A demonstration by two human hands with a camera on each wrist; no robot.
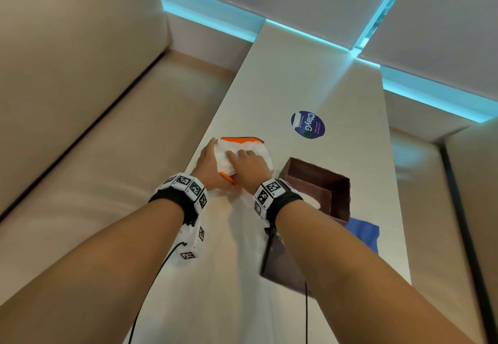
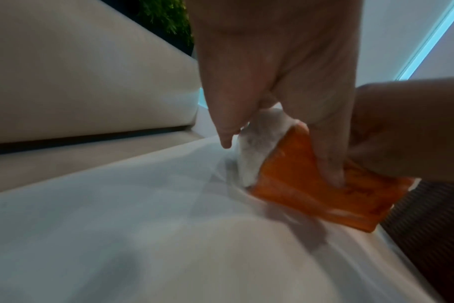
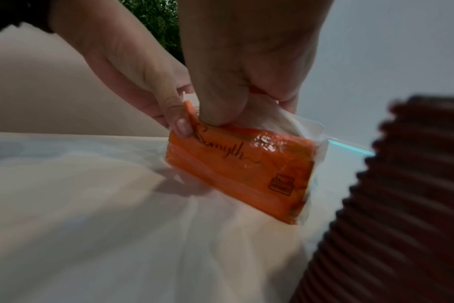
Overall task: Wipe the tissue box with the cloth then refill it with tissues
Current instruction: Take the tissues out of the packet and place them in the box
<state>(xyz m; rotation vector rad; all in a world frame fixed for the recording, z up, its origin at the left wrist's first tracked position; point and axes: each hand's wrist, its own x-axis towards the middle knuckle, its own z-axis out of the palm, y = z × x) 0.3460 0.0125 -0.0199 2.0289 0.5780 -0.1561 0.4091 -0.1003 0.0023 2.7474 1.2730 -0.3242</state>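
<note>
An orange plastic tissue pack (image 1: 237,140) stands tilted on the white table (image 1: 336,95), with white tissues (image 1: 252,151) bulging out of its open top. My left hand (image 1: 213,163) grips the pack's left end, thumb on the orange wrapper (image 3: 236,168). My right hand (image 1: 244,161) grips the tissues, its thumb pushed in at the pack's top edge (image 3: 218,121). The brown ribbed tissue box (image 1: 339,192) stands open just to the right, something white low inside it. The blue cloth (image 1: 365,233) lies behind the box near the table's right edge.
A dark brown flat panel (image 1: 280,268) lies on the table under my right forearm. A round blue sticker (image 1: 308,124) sits farther along the table. Beige sofa cushions (image 1: 80,101) run along the left side, and another seat (image 1: 471,182) is on the right.
</note>
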